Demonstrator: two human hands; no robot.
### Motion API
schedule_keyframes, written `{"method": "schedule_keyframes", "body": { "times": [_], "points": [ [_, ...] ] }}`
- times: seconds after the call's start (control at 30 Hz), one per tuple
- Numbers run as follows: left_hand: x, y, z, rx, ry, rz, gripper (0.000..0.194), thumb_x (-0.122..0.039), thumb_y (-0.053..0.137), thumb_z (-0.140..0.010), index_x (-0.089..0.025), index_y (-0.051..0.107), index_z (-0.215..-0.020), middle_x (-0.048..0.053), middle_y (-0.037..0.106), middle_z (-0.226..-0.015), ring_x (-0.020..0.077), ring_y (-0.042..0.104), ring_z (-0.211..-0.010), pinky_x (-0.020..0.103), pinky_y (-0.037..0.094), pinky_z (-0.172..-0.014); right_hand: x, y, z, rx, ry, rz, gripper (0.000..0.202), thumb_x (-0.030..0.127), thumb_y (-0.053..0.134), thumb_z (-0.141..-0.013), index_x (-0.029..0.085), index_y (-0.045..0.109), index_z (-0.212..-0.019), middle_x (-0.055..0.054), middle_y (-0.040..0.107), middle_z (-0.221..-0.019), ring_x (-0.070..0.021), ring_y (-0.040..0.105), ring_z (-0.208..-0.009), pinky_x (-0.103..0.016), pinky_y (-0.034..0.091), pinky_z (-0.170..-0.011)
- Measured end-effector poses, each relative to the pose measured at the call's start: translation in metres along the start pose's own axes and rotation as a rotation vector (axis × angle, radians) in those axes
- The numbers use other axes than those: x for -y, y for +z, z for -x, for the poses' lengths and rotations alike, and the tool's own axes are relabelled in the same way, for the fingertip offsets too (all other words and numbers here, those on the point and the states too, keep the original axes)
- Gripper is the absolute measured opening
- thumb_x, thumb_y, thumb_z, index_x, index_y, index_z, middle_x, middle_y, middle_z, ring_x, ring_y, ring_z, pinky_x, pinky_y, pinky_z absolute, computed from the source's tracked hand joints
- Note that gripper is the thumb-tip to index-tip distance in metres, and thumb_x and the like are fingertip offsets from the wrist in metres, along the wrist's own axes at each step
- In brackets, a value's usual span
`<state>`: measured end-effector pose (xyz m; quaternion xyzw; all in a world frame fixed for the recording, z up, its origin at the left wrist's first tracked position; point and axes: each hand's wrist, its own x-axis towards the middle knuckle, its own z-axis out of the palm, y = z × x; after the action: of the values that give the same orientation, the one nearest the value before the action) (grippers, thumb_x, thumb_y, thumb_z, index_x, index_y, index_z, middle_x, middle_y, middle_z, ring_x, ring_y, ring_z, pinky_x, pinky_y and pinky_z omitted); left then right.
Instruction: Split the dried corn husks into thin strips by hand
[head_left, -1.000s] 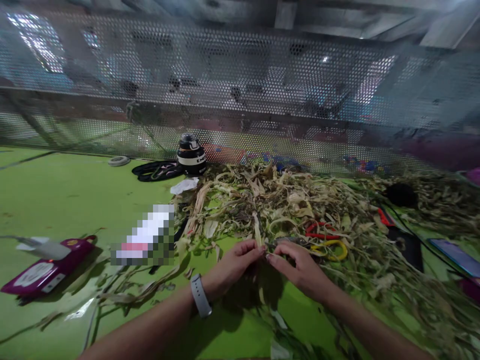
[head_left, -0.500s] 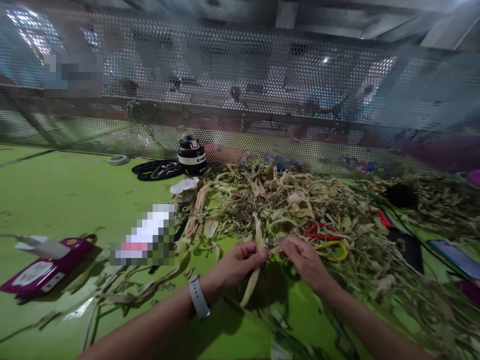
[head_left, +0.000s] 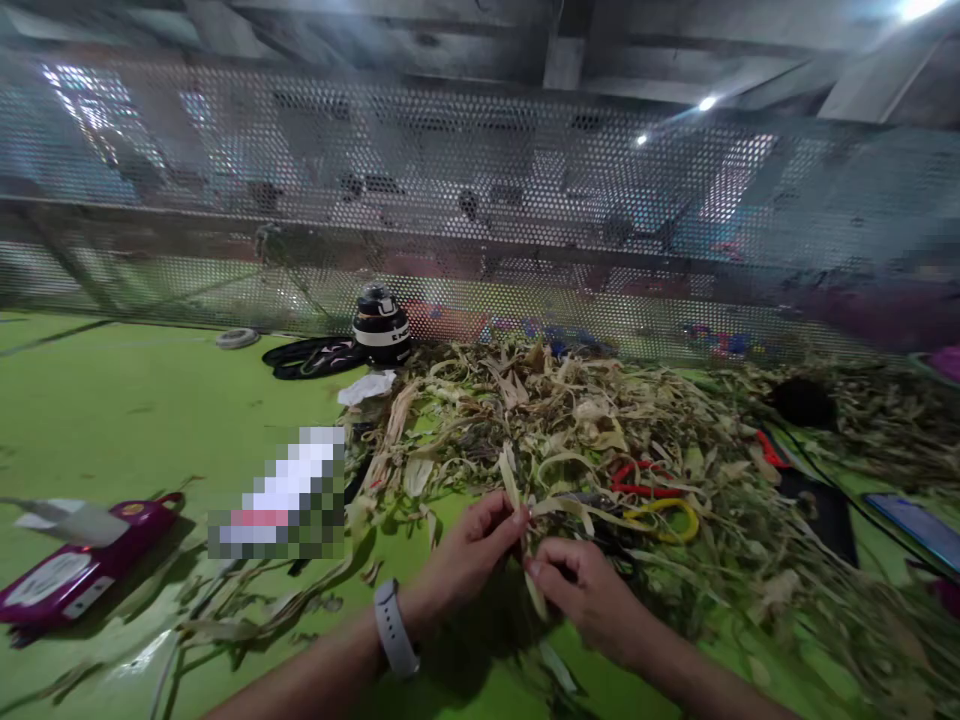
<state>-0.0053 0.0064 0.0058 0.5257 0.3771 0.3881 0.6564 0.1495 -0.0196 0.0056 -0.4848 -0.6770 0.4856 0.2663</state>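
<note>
My left hand, with a pale watch band on its wrist, pinches a pale dried leaf strip that stands up above the fingertips. Just below and to the right, my right hand has thumb and finger closed on the lower part of the strip. Another strip reaches right from the left fingertips. Beyond the hands spreads a heap of dried leaf strips. Scissors with red handles and a yellow-handled pair lie right of my hands.
A black jar stands behind the heap, beside a black pouch. A purple power strip lies left and a phone right. A perforated metal panel runs behind the green surface.
My right hand has moved down and left from beside the left fingertips to the strip's lower part. The strip's upper end now leans left. The view has tilted slightly upward.
</note>
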Motion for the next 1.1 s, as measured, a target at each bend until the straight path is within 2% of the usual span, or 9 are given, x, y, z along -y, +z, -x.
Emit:
{"method": "schedule_keyframes", "body": {
  "times": [0.17, 0.3, 0.4, 0.47, 0.5, 0.57, 0.67, 0.93, 1.1],
  "points": [
    [0.004, -0.002, -0.002, -0.006, 0.021, -0.111, 0.038, -0.051, 0.051, -0.080, -0.016, 0.047, -0.065, -0.006, 0.041, -0.056, 0.0076, 0.033, -0.052, 0.021, 0.027, -0.051, -0.004, -0.012, -0.005, 0.026, 0.018, -0.070, 0.027, 0.028, 0.050, -0.070, 0.019, 0.037, -0.049, 0.007, 0.031, -0.046, -0.0070, 0.026, -0.046, -0.021, 0.022, -0.044],
    [-0.001, -0.003, -0.001, 0.020, -0.017, -0.083, 0.037, -0.051, 0.051, -0.081, -0.016, 0.047, -0.067, -0.006, 0.043, -0.055, 0.0078, 0.035, -0.051, 0.021, 0.027, -0.051, 0.002, -0.026, -0.003, 0.114, 0.013, -0.048, 0.026, 0.026, 0.050, -0.069, 0.019, 0.037, -0.048, 0.007, 0.030, -0.046, -0.0071, 0.026, -0.045, -0.021, 0.022, -0.043],
    [-0.003, -0.004, 0.001, 0.140, -0.045, -0.025, 0.034, -0.049, 0.057, -0.077, -0.015, 0.051, -0.078, -0.004, 0.045, -0.064, 0.0080, 0.036, -0.057, 0.020, 0.029, -0.054, 0.008, -0.037, -0.002, -0.107, -0.144, 0.035, 0.023, 0.028, 0.048, -0.076, 0.018, 0.046, -0.055, 0.003, 0.042, -0.054, -0.0107, 0.040, -0.053, -0.023, 0.032, -0.050],
    [-0.002, -0.003, 0.002, 0.226, -0.032, -0.050, 0.033, -0.047, 0.059, -0.076, -0.015, 0.052, -0.080, -0.004, 0.044, -0.069, 0.0085, 0.036, -0.061, 0.020, 0.031, -0.056, 0.010, -0.039, -0.004, -0.348, -0.232, 0.109, 0.019, 0.030, 0.049, -0.081, 0.018, 0.056, -0.067, -0.001, 0.052, -0.069, -0.0144, 0.049, -0.068, -0.026, 0.039, -0.064],
    [0.000, -0.003, 0.002, 0.254, -0.018, -0.083, 0.033, -0.047, 0.059, -0.077, -0.015, 0.052, -0.079, -0.004, 0.044, -0.070, 0.0088, 0.037, -0.062, 0.021, 0.032, -0.057, 0.010, -0.039, -0.006, -0.372, -0.258, 0.130, 0.018, 0.030, 0.051, -0.082, 0.018, 0.061, -0.074, -0.004, 0.056, -0.080, -0.0166, 0.052, -0.080, -0.028, 0.040, -0.074],
    [0.004, -0.001, 0.003, 0.282, 0.013, -0.150, 0.032, -0.046, 0.056, -0.079, -0.015, 0.054, -0.079, -0.003, 0.044, -0.071, 0.0093, 0.037, -0.064, 0.021, 0.033, -0.059, 0.006, -0.034, -0.011, -0.318, -0.233, 0.107, 0.017, 0.033, 0.056, -0.080, 0.019, 0.065, -0.084, -0.006, 0.057, -0.093, -0.0188, 0.053, -0.092, -0.031, 0.039, -0.085],
    [0.009, 0.001, 0.004, 0.315, 0.024, -0.198, 0.032, -0.046, 0.053, -0.081, -0.014, 0.055, -0.083, -0.003, 0.043, -0.070, 0.0093, 0.036, -0.063, 0.021, 0.032, -0.057, -0.003, -0.025, -0.016, -0.276, -0.223, -0.028, 0.015, 0.033, 0.062, -0.076, 0.018, 0.064, -0.076, -0.005, 0.057, -0.089, -0.0181, 0.054, -0.089, -0.031, 0.041, -0.084],
    [0.005, 0.000, 0.008, 0.388, 0.022, -0.308, 0.034, -0.045, 0.054, -0.081, -0.015, 0.047, -0.067, -0.005, 0.036, -0.061, 0.0081, 0.033, -0.057, 0.021, 0.028, -0.052, -0.005, -0.014, -0.016, -0.373, -0.268, -0.116, 0.019, 0.032, 0.064, -0.075, 0.018, 0.058, -0.064, -0.001, 0.053, -0.074, -0.0156, 0.052, -0.075, -0.028, 0.042, -0.074],
    [0.003, 0.004, 0.008, 0.247, -0.039, -0.093, 0.035, -0.047, 0.061, -0.075, -0.014, 0.053, -0.068, -0.004, 0.046, -0.061, 0.0083, 0.040, -0.056, 0.021, 0.032, -0.053, -0.001, -0.021, -0.014, -0.456, -0.326, 0.034, 0.011, 0.028, 0.058, -0.081, 0.019, 0.060, -0.075, -0.003, 0.057, -0.083, -0.0168, 0.055, -0.082, -0.029, 0.044, -0.076]
  ]
}}
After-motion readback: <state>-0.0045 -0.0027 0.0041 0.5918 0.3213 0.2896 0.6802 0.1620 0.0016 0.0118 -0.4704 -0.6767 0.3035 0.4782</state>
